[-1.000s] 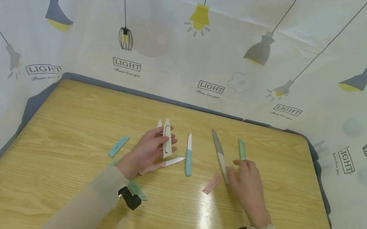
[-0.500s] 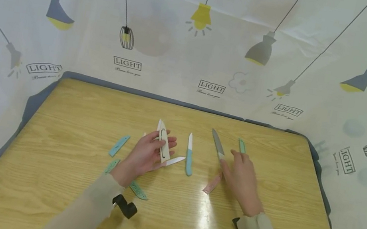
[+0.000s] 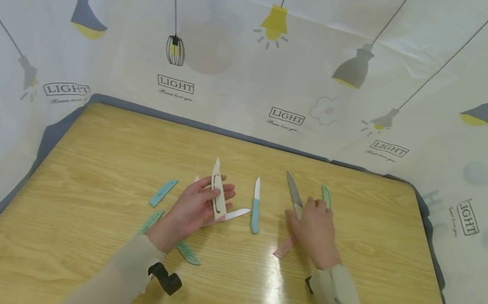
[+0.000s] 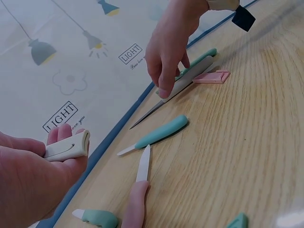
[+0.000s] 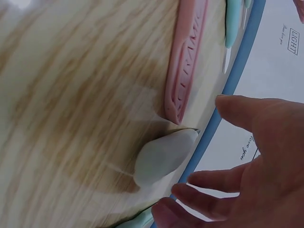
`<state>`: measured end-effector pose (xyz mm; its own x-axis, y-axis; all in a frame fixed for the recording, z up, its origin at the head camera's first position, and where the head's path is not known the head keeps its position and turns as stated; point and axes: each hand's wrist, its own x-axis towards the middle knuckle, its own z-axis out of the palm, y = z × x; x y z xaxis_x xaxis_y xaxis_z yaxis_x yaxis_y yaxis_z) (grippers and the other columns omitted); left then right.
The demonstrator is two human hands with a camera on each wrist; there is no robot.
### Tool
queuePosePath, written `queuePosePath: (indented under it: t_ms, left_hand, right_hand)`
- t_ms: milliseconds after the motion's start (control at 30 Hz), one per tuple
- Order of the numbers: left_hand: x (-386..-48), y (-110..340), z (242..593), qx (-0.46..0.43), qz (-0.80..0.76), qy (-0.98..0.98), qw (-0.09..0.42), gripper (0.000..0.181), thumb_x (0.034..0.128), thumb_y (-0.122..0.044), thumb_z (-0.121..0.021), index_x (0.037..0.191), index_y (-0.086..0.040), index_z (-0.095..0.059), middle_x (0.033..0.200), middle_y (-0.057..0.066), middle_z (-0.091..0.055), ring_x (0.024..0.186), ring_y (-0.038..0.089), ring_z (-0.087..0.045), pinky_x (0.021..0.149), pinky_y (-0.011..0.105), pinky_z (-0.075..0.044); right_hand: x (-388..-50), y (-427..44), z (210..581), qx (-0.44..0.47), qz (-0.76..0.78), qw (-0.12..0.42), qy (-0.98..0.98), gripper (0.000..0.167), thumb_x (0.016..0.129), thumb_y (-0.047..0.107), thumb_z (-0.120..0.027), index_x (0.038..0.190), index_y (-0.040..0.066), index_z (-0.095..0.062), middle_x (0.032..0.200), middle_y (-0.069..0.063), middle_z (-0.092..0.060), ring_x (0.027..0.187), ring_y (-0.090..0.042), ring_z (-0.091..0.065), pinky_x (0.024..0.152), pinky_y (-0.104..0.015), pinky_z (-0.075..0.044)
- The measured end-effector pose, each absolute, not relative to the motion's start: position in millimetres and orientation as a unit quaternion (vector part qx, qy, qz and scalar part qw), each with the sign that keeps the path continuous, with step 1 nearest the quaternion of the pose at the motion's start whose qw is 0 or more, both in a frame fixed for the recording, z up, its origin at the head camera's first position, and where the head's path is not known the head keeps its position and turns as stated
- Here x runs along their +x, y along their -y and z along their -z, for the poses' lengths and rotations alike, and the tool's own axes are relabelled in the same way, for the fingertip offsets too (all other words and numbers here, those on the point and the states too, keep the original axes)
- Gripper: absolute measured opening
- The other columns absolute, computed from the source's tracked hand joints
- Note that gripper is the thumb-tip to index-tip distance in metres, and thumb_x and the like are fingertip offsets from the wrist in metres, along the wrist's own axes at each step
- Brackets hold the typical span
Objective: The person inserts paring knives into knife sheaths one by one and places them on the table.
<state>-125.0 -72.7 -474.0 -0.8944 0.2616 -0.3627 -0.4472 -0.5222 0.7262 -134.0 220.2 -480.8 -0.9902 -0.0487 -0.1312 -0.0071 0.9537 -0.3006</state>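
Note:
A cream knife sheath (image 3: pixel 219 196) is pinched between the thumb and fingers of my left hand (image 3: pixel 186 209), raised above the table. My right hand (image 3: pixel 315 231) is over a large knife (image 3: pixel 294 188) with a grey blade and whitish handle (image 5: pixel 164 156). In the right wrist view its thumb and fingers are spread on either side of that handle; contact cannot be made out. Between the hands lies a turquoise-handled knife (image 4: pixel 161 133). A pink-handled knife (image 4: pixel 137 204) lies partly under my left hand, and a green-handled knife (image 4: pixel 100 217) beyond it.
A pink sheath (image 5: pixel 187 61) lies beside the large knife's handle. Left of my left hand are a blue sheath (image 3: pixel 163 192) and two green sheaths (image 3: pixel 152 221). A slim green piece (image 3: pixel 326 195) lies behind my right hand. The wooden table (image 3: pixel 128 149) meets a patterned curtain.
My right hand has moved left from near the green piece to over the large knife's handle. My left hand keeps the cream sheath, its tip now tilted slightly further left.

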Motion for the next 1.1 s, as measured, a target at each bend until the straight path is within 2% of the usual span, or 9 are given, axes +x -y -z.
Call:
queuePosePath:
  t_ms: [133, 200, 533, 733, 1100]
  left_hand:
    - [-124.2, 72.8, 474.2, -0.1, -0.867, -0.443, 0.205, 0.049, 0.1112, -0.001, -0.035, 0.16, -0.002, -0.031, 0.153, 0.027, -0.045, 0.14, 0.037, -0.049, 0.114, 0.052, -0.045]
    - [-123.8, 73.0, 474.4, -0.096, -0.868, -0.441, 0.206, 0.049, 0.1113, -0.001, -0.034, 0.16, -0.002, -0.03, 0.154, 0.027, -0.044, 0.141, 0.037, -0.048, 0.114, 0.051, -0.045]
    - [-122.0, 74.6, 473.4, -0.099, -0.875, -0.427, 0.206, 0.05, 0.1115, -0.001, -0.033, 0.161, -0.003, -0.028, 0.154, 0.025, -0.043, 0.141, 0.035, -0.047, 0.115, 0.049, -0.045]
    - [-121.5, 75.5, 473.9, -0.099, -0.876, -0.428, 0.2, 0.05, 0.1114, 0.0, -0.033, 0.161, -0.003, -0.028, 0.152, 0.023, -0.045, 0.139, 0.034, -0.049, 0.114, 0.048, -0.046]
    - [-121.5, 78.3, 473.1, -0.107, -0.881, -0.424, 0.181, 0.05, 0.1104, 0.0, -0.036, 0.159, -0.003, -0.03, 0.146, 0.019, -0.051, 0.138, 0.032, -0.05, 0.114, 0.046, -0.047]
  right_hand:
    - [-136.6, -220.4, 483.1, -0.01, 0.132, 0.078, -0.988, 0.055, 0.102, 0.039, -0.06, 0.102, -0.016, -0.054, 0.105, -0.032, -0.051, 0.091, -0.043, -0.051, 0.087, -0.058, -0.048]
    - [-138.0, -220.7, 484.8, -0.011, 0.124, 0.079, -0.989, 0.05, 0.102, 0.036, -0.059, 0.094, -0.013, -0.053, 0.097, -0.028, -0.051, 0.084, -0.039, -0.05, 0.084, -0.057, -0.048]
    - [-141.5, -221.4, 487.7, -0.014, 0.14, 0.07, -0.988, 0.036, 0.103, 0.02, -0.061, 0.093, -0.015, -0.057, 0.084, -0.021, -0.055, 0.074, -0.031, -0.054, 0.061, -0.046, -0.055]
    - [-144.6, -222.9, 489.5, -0.015, 0.148, 0.072, -0.986, 0.03, 0.103, 0.015, -0.06, 0.083, -0.006, -0.057, 0.075, -0.015, -0.055, 0.064, -0.027, -0.053, 0.05, -0.037, -0.048]
    - [-141.8, -225.1, 481.6, 0.026, 0.2, 0.097, -0.975, 0.032, 0.102, 0.022, -0.058, 0.075, 0.005, -0.059, 0.076, -0.011, -0.058, 0.063, -0.024, -0.054, 0.049, -0.034, -0.046]
